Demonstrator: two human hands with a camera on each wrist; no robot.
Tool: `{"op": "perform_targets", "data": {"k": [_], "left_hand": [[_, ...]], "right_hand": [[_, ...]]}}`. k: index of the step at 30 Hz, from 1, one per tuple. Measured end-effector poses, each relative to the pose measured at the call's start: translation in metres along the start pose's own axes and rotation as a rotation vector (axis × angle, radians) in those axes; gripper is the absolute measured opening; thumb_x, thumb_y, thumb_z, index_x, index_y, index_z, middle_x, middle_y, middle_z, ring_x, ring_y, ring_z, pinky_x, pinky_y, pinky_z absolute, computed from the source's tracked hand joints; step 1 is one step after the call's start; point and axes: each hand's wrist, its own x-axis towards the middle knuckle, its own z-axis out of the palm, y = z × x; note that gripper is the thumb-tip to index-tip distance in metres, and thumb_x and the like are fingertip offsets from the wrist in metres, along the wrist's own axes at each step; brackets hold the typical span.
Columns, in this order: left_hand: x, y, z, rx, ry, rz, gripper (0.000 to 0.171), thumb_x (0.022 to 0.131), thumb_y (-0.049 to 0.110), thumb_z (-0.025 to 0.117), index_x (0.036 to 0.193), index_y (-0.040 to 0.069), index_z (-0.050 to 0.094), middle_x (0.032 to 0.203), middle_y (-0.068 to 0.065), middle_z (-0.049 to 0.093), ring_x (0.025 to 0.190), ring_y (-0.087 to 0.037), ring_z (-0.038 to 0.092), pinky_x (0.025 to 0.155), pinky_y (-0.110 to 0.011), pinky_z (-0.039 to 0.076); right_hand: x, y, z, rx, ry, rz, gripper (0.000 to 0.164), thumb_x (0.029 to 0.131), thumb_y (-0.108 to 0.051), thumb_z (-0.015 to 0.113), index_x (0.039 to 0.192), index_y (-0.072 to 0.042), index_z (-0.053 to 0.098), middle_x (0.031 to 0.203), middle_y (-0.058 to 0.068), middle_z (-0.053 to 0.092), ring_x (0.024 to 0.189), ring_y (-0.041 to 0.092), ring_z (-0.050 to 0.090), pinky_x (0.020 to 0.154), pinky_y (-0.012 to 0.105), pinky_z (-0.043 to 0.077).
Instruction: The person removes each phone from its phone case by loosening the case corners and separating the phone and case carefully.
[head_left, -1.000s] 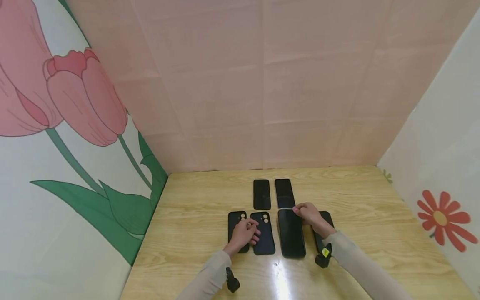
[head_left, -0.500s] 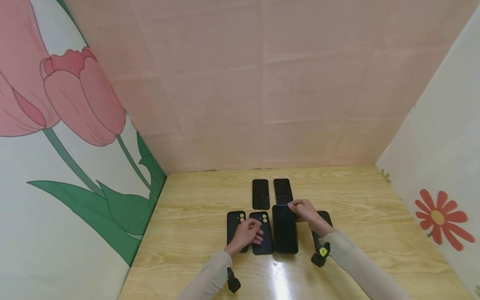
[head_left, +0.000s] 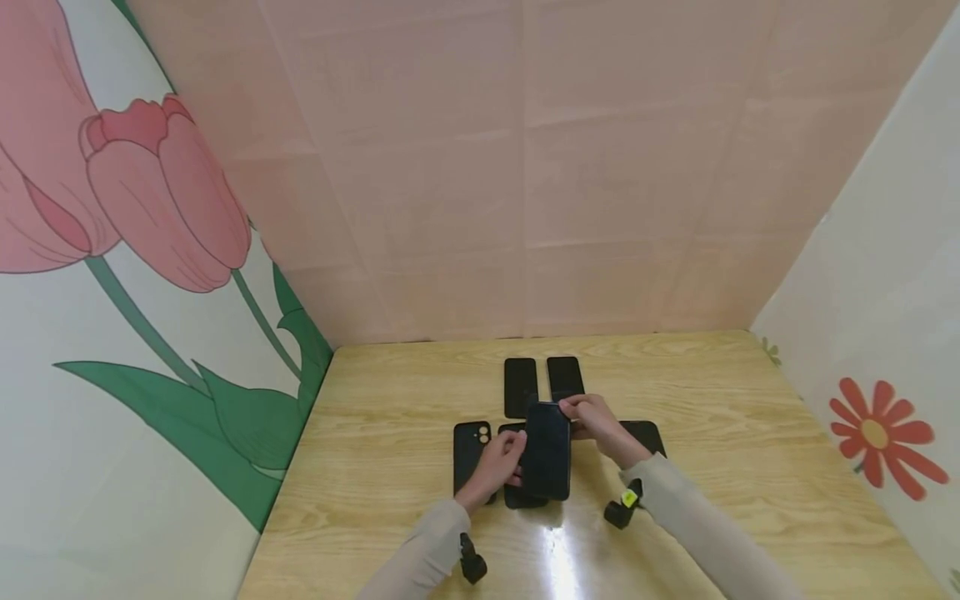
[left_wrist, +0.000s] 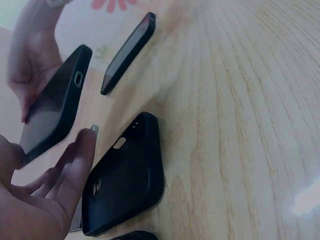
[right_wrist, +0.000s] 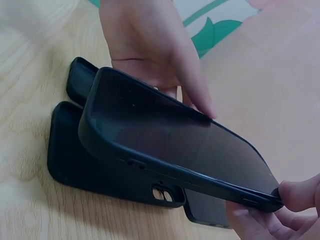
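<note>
A black-cased phone (head_left: pixel 546 450) is raised tilted above the table, screen facing up. My right hand (head_left: pixel 600 425) pinches it at its far right corner, thumb on the screen side, fingers underneath in the right wrist view. My left hand (head_left: pixel 491 467) is at its left edge. There the left thumb meets the rim, while the other fingers stretch out below the phone in the left wrist view. Beneath lies an empty black phone case (left_wrist: pixel 125 175), hollow side up, partly hidden by the phone in the head view. Another black case (head_left: pixel 468 446) lies partly under my left hand.
Two dark phones (head_left: pixel 521 387) lie side by side farther back, the right one (head_left: pixel 566 377) partly covered by the raised phone and hand. Another black phone (head_left: pixel 643 435) rests to the right, beneath my right wrist. Pink and flowered sheets border the wooden table (head_left: pixel 405 392).
My right hand has lifted the cased phone off the table and carried it left, over the second case. My left hand has shifted slightly right to meet its edge.
</note>
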Motion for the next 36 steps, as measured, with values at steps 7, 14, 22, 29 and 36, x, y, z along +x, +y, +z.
{"op": "perform_targets", "data": {"k": [7, 14, 22, 29, 36], "left_hand": [[0.0, 0.01, 0.004, 0.076, 0.054, 0.046, 0.037, 0.105, 0.031, 0.05, 0.12, -0.001, 0.06, 0.094, -0.005, 0.068, 0.071, -0.014, 0.062, 0.054, -0.032, 0.055], [0.004, 0.014, 0.009, 0.192, 0.17, 0.109, 0.026, 0.104, 0.02, 0.052, 0.111, -0.003, 0.062, 0.09, -0.008, 0.069, 0.075, -0.014, 0.059, 0.066, -0.031, 0.051], [0.004, 0.017, 0.009, 0.185, 0.212, 0.096, 0.02, 0.103, 0.019, 0.055, 0.104, 0.0, 0.063, 0.084, -0.005, 0.07, 0.073, -0.011, 0.058, 0.066, -0.031, 0.049], [0.002, 0.02, 0.01, 0.145, 0.22, 0.089, 0.021, 0.102, 0.017, 0.056, 0.104, -0.002, 0.065, 0.087, -0.007, 0.071, 0.076, -0.012, 0.061, 0.07, -0.032, 0.052], [0.002, 0.018, 0.01, 0.159, 0.23, 0.079, 0.025, 0.101, 0.018, 0.058, 0.109, -0.005, 0.064, 0.09, -0.009, 0.071, 0.08, -0.014, 0.063, 0.072, -0.035, 0.053]], "right_hand": [[0.002, -0.001, 0.008, 0.013, -0.004, 0.009, 0.03, 0.101, -0.011, 0.051, 0.115, 0.014, 0.061, 0.094, 0.015, 0.068, 0.077, 0.024, 0.067, 0.073, 0.042, 0.058], [0.0, -0.007, 0.015, -0.014, -0.028, -0.002, 0.037, 0.103, -0.017, 0.052, 0.124, 0.014, 0.057, 0.099, 0.016, 0.069, 0.081, 0.023, 0.066, 0.082, 0.046, 0.055], [0.001, -0.005, 0.021, -0.012, -0.002, -0.01, 0.037, 0.104, -0.017, 0.052, 0.124, 0.014, 0.058, 0.101, 0.016, 0.069, 0.084, 0.023, 0.067, 0.084, 0.047, 0.055], [0.001, -0.004, 0.023, 0.02, 0.075, -0.013, 0.031, 0.101, -0.012, 0.056, 0.118, 0.012, 0.063, 0.098, 0.016, 0.072, 0.079, 0.022, 0.07, 0.077, 0.042, 0.058], [0.001, -0.005, 0.026, 0.015, 0.118, -0.015, 0.026, 0.1, -0.007, 0.058, 0.115, 0.013, 0.065, 0.097, 0.02, 0.072, 0.077, 0.021, 0.07, 0.073, 0.039, 0.059]]}}
